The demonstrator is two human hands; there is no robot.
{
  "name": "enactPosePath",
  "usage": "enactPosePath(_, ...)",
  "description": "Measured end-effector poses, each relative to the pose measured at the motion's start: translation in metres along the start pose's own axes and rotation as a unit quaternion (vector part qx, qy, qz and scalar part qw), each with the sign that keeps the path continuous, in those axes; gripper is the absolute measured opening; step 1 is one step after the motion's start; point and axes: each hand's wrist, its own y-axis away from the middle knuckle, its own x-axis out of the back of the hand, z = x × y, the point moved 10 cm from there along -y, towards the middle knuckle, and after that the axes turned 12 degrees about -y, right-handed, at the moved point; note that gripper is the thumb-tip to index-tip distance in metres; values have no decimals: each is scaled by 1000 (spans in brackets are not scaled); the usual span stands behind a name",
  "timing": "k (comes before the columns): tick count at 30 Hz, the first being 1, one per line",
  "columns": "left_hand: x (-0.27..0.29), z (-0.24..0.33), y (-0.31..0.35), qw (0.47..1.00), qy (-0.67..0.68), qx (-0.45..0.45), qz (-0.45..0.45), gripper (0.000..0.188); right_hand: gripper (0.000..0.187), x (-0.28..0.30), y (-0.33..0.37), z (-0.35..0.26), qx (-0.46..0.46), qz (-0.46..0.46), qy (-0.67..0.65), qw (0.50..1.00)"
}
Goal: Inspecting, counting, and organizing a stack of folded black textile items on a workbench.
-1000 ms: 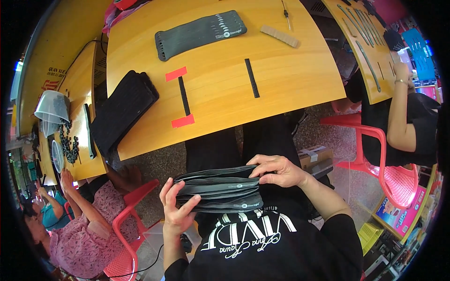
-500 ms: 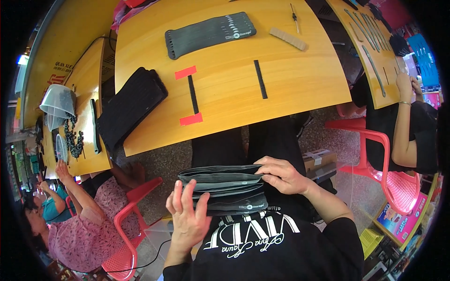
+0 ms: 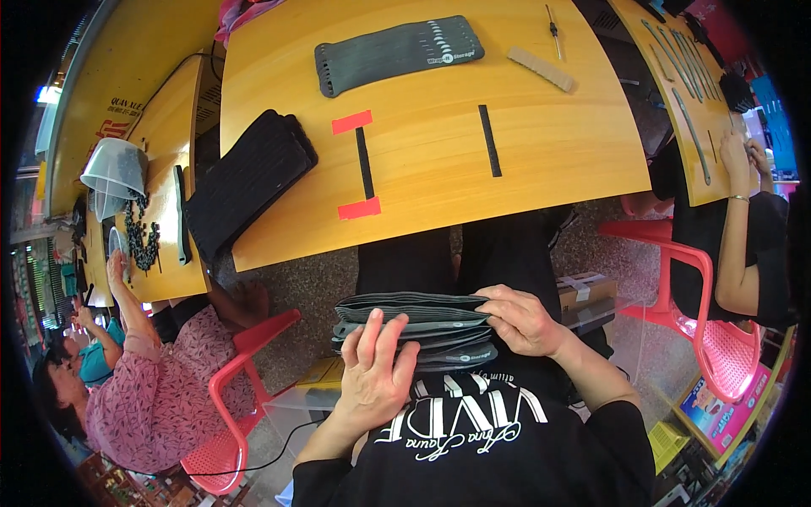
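A loose stack of dark grey fabric straps (image 3: pixel 414 306) with pale printing lies across my lap, its layers fanned apart. My right hand (image 3: pixel 522 321) grips the stack's right end between thumb and fingers. Against the near left side rests my left hand (image 3: pixel 374 372), fingers stretched out and slightly apart, not wrapped round the straps. The stack's underside is hidden. On the table ahead lies a flat pile of similar grey straps (image 3: pixel 380 61), with a row of pale marks at its right end.
The wooden table (image 3: pixel 422 203) holds a black fabric stack (image 3: pixel 249 182), two black strips (image 3: pixel 365 165), (image 3: pixel 490 142) red tape pieces (image 3: pixel 359 208), a wooden block (image 3: pixel 542 69) and a screwdriver (image 3: pixel 553 32). People work at both sides, near red chairs (image 3: pixel 667 241).
The straps' layers have drawn closer together. My left hand has moved rightward and a little away from me along the stack; the right hand keeps its grip. The view has shifted slightly.
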Motion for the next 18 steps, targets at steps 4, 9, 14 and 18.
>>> enactPosePath(4,2,9,10,995,-30,-53,74,24,15,4,1,11,-35,34,-9,999)
enactPosePath(9,0,10,24,991,-42,-76,100,19,13,7,-2,18,-66,58,-45,995)
enactPosePath(14,-4,7,26,995,-20,-66,78,23,13,6,-2,20,-92,58,-60,992)
enactPosePath(18,-3,6,25,994,-27,-68,86,26,14,6,-3,18,-85,63,-59,993)
